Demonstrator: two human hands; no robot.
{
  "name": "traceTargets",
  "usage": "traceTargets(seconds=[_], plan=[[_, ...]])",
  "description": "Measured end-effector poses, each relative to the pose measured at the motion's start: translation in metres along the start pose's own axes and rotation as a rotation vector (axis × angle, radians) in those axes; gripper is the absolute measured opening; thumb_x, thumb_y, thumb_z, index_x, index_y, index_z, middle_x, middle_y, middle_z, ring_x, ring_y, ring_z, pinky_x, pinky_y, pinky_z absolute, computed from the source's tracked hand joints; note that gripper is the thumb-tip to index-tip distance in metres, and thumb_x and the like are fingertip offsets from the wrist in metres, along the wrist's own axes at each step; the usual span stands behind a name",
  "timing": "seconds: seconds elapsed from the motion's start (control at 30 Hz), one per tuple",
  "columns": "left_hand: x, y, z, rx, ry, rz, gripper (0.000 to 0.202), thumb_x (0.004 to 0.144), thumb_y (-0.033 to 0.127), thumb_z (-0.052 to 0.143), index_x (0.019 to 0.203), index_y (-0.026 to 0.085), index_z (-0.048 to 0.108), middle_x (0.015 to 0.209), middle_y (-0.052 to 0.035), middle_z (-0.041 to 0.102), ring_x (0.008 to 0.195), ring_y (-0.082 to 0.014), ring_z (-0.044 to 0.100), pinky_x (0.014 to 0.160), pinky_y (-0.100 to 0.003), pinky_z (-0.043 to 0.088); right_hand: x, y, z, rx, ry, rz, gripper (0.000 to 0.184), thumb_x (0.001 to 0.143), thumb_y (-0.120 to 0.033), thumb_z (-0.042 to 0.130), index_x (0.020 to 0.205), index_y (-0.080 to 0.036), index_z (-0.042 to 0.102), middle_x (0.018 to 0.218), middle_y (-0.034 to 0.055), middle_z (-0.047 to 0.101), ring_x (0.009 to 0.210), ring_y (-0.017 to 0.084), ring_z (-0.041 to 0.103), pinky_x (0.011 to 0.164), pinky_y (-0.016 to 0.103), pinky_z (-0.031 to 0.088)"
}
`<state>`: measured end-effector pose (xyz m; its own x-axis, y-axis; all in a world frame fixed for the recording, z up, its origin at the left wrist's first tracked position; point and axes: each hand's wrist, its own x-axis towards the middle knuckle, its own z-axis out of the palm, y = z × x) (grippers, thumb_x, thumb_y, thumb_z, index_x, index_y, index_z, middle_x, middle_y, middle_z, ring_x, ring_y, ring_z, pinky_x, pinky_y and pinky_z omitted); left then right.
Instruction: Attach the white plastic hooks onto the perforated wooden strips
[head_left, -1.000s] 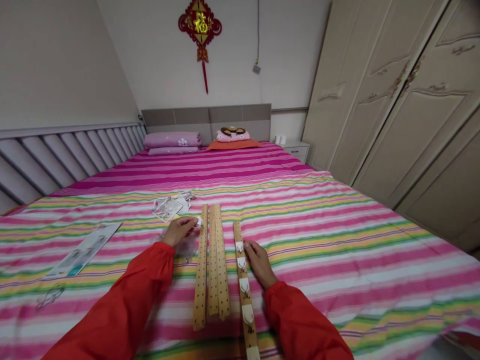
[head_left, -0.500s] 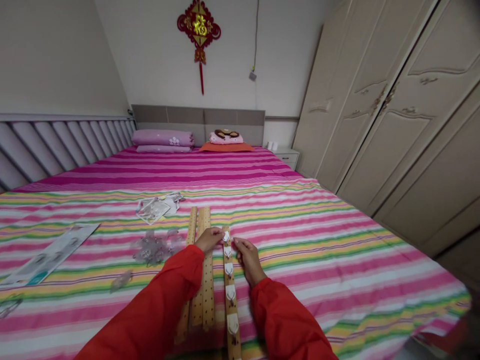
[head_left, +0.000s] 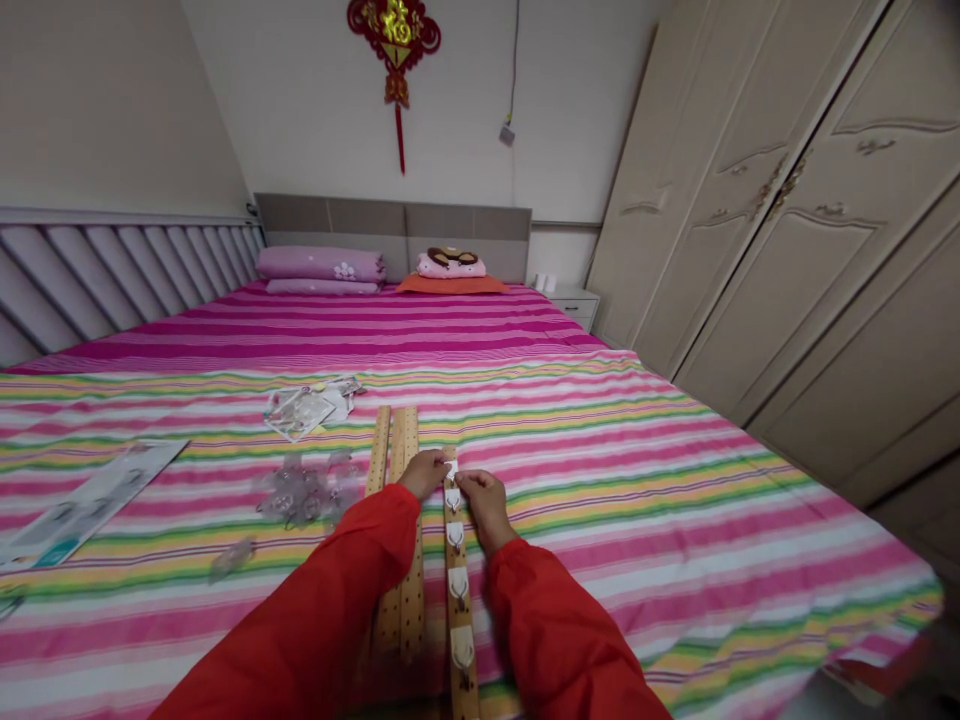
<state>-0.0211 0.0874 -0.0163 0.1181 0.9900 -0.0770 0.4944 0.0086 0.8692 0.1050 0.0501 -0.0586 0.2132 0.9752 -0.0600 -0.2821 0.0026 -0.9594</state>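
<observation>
A narrow wooden strip with holes point(head_left: 458, 625) lies lengthwise on the striped bedsheet. Along it sit several white-backed hooks point(head_left: 459, 585) in a row, each with a metal hook part. At the strip's far end, my left hand point(head_left: 424, 474) has its fingers closed at the left edge of the farthest white hook point(head_left: 451, 468). From the right, the closed thumb and fingers of my right hand point(head_left: 486, 500) meet the same hook. Its edges are partly hidden by my fingertips. Left of the strip lie more perforated wooden strips point(head_left: 405, 430), partly covered by my left sleeve.
Clear plastic pieces point(head_left: 296, 492) lie in a heap left of the strips, a single one point(head_left: 232, 558) nearer. Opened packets point(head_left: 304, 410) lie farther back. At far left is a long hook package point(head_left: 97, 505). A wardrobe point(head_left: 787, 250) stands at right.
My right hand has moved left, from beside the strip to the farthest hook. My left hand stays at that hook. The view has tilted down slightly.
</observation>
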Motion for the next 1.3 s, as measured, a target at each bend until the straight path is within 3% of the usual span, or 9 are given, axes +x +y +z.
traceTargets(seconds=[0.27,0.47,0.73,0.83,0.93,1.07,1.3], plan=[[-0.001,-0.001,0.002,0.117,0.061,0.035,0.021,0.070,0.021,0.056,0.082,0.013,0.071,0.061,0.0012,0.059,0.060,-0.0133,0.054,0.061,-0.024,0.043,0.004,0.005,0.001,-0.033,0.016,-0.007,0.020,0.056,-0.034,0.072,0.061,-0.015,0.068,0.057,0.0019,0.067,0.053,0.016,0.057,0.054,0.027,0.044],[-0.003,0.001,0.003,0.166,0.117,0.052,0.018,0.068,0.018,0.060,0.081,0.015,0.072,0.066,-0.0007,0.063,0.068,-0.0149,0.058,0.067,-0.025,0.045,0.009,0.011,0.002,-0.073,0.060,-0.010,0.021,0.055,-0.036,0.072,0.057,-0.016,0.065,0.052,-0.0001,0.063,0.049,0.014,0.053,0.048,0.025,0.041],[-0.005,-0.001,0.007,0.175,0.209,0.000,0.016,0.067,0.018,0.066,0.082,0.013,0.068,0.069,-0.0013,0.065,0.064,-0.0127,0.059,0.063,-0.023,0.046,0.012,0.018,0.001,-0.108,0.077,-0.009,0.021,0.055,-0.036,0.071,0.054,-0.017,0.063,0.047,-0.0023,0.059,0.045,0.013,0.051,0.045,0.024,0.039],[-0.007,0.000,0.009,0.190,0.239,-0.003,0.012,0.067,0.020,0.068,0.077,0.013,0.068,0.069,-0.0030,0.066,0.065,-0.0139,0.061,0.063,-0.024,0.046,0.011,0.017,0.000,-0.115,0.063,0.001,0.030,0.057,-0.033,0.071,0.081,-0.014,0.072,0.055,-0.0007,0.065,0.050,0.016,0.057,0.050,0.027,0.045],[-0.010,0.001,0.011,0.220,0.258,0.024,0.009,0.069,0.020,0.067,0.074,0.014,0.070,0.071,-0.0041,0.068,0.068,-0.0153,0.062,0.067,-0.025,0.046,0.010,0.017,-0.002,-0.137,-0.033,-0.043,0.047,0.063,-0.030,0.066,0.108,-0.016,0.068,0.077,0.0037,0.074,0.069,0.021,0.066,0.064,0.031,0.052],[-0.015,0.003,0.011,0.286,0.248,0.080,0.010,0.072,0.019,0.064,0.075,0.015,0.073,0.075,-0.0058,0.068,0.075,-0.0168,0.061,0.071,-0.027,0.044,0.012,0.019,-0.008,-0.190,-0.167,-0.137,0.039,0.071,-0.032,0.062,0.108,-0.022,0.069,0.110,0.0039,0.071,0.103,0.024,0.063,0.091,0.039,0.048],[-0.019,0.005,0.010,0.397,0.204,0.139,0.009,0.073,0.017,0.063,0.072,0.016,0.072,0.076,-0.0045,0.062,0.076,-0.0157,0.057,0.071,-0.025,0.042,0.010,0.013,-0.010,-0.300,-0.220,-0.144,0.036,0.078,-0.032,0.058,0.111,-0.025,0.068,0.113,0.0018,0.069,0.112,0.024,0.060,0.100,0.039,0.042]])
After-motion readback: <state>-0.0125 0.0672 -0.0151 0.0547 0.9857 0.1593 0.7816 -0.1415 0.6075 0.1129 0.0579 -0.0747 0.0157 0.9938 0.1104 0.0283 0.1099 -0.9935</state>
